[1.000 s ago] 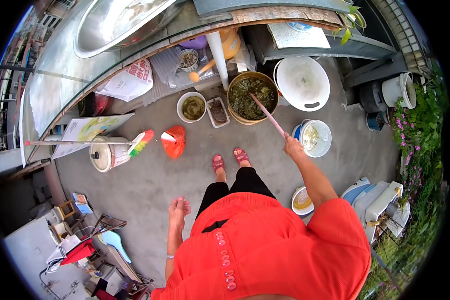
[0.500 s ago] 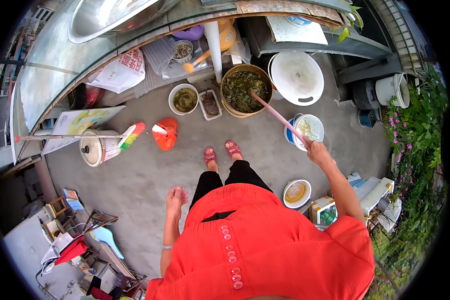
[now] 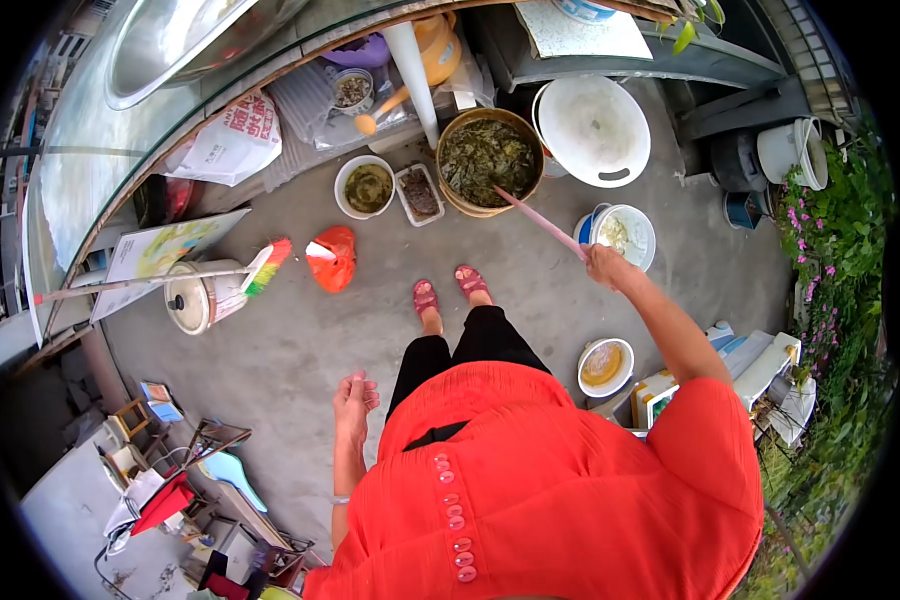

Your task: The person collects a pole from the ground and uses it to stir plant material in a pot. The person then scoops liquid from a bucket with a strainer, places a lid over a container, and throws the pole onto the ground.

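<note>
My right hand [image 3: 612, 268] is wrapped round the end of a long pink stick [image 3: 545, 227]. The stick's far end dips into a brown round tub [image 3: 447, 187] filled with dark green, wet leafy stuff [image 3: 487, 155]. Down at my side, my left hand [image 3: 355, 405] hangs with nothing in it, its fingers loosely bent and apart. Left of the tub stand a white bowl [image 3: 342, 190] of greenish mush and a clear plastic box [image 3: 432, 218] with something dark in it. A white bucket [image 3: 648, 240] with pale bits inside stands just beyond my right hand.
A large white lid or board [image 3: 595, 125] leans right of the tub. An orange-red plastic bag [image 3: 332, 262], a lidded bin [image 3: 192, 310] and a broom [image 3: 265, 265] are on the left. A bowl [image 3: 605, 367] of yellowish liquid sits at right. A glass-topped counter [image 3: 90, 130] overhangs the back.
My right hand has moved left and towards the tub with the stick. The stick's dipped end now lies nearer the tub's front edge. My left hand hangs much as before.
</note>
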Available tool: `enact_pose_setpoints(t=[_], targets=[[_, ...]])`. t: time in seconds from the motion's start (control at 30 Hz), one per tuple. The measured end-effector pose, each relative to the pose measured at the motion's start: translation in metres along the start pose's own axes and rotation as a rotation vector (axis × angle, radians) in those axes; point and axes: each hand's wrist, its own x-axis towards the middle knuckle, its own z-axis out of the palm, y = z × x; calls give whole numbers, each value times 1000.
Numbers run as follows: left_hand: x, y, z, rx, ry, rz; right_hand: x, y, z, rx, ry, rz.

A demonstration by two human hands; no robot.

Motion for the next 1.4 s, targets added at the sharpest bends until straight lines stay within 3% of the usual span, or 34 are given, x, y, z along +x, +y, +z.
enact_pose_setpoints(t=[0.07,0.2,0.3,0.47,0.63,0.67,0.8,1.0,1.13,1.27,1.4], targets=[[-2,-8,3,-5,6,-10,13,-13,-5,-38,-76,23],[-3,-12,16,-5,-36,-7,91,31,53,-163,114,-63],[-5,-8,21,-34,-57,23,54,20,-3,-48,58,21],[4,-15,11,-33,-13,19,-46,10,-85,-131,66,76],[3,-18,10,-54,2,27,-79,20,-117,-158,156,142],[2,-17,12,-57,3,25,-75,25,-113,-131,271,87],[-3,-16,22,-48,8,36,-42,20,-109,-170,311,136],[-10,-13,27,-10,7,24,38,13,-40,-137,244,230],[-10,-12,21,-23,10,32,29,2,-83,-266,199,186],[-3,-17,18,-37,9,26,-11,-11,-150,-480,294,109],[0,-14,23,-58,-25,18,-31,-34,-168,-627,306,56]])
